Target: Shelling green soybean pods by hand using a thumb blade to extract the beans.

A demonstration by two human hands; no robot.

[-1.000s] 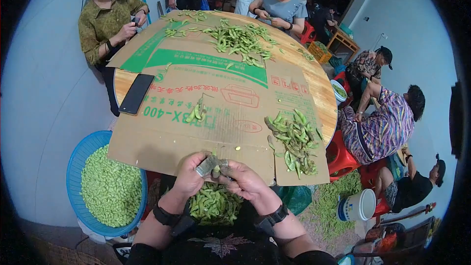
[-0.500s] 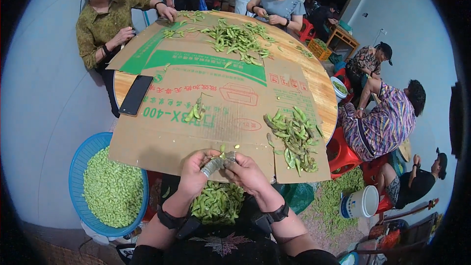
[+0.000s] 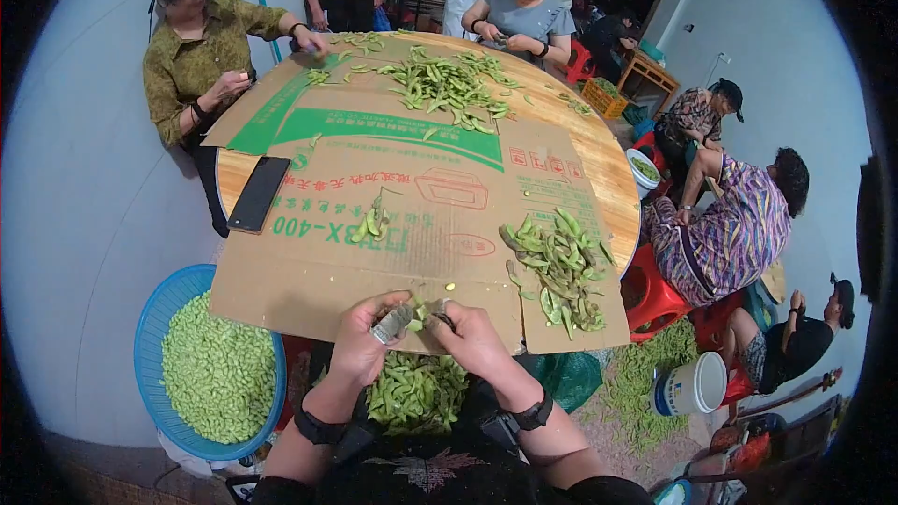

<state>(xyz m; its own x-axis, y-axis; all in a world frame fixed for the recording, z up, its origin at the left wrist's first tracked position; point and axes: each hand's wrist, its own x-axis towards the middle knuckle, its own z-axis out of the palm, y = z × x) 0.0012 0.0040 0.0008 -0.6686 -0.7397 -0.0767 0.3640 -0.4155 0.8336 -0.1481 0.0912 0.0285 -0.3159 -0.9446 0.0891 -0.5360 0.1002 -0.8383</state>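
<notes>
Soybean pod (image 3: 417, 313) sits pinched between curled fingers of left hand (image 3: 365, 341) and right hand (image 3: 470, 341), over cardboard's (image 3: 290, 285) near edge. Shelled beans (image 3: 213, 374) heap blue basket (image 3: 147, 355); unshelled pods (image 3: 416, 395) remain below hands.

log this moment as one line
left hand: holds green pod; right hand: at pod; below: pod heap; left side: blue basket, shelled beans

Plenty of print on the cardboard (image 3: 440, 273): pale characters run along the green band (image 3: 374, 122), red characters (image 3: 355, 170) sit nearer, then bold green lettering (image 3: 327, 227) with digits, a red oval mark (image 3: 472, 244), boxed red symbols (image 3: 543, 164). Over on the white bucket (image 3: 702, 383), a blue label (image 3: 662, 395), too small to read!
</notes>
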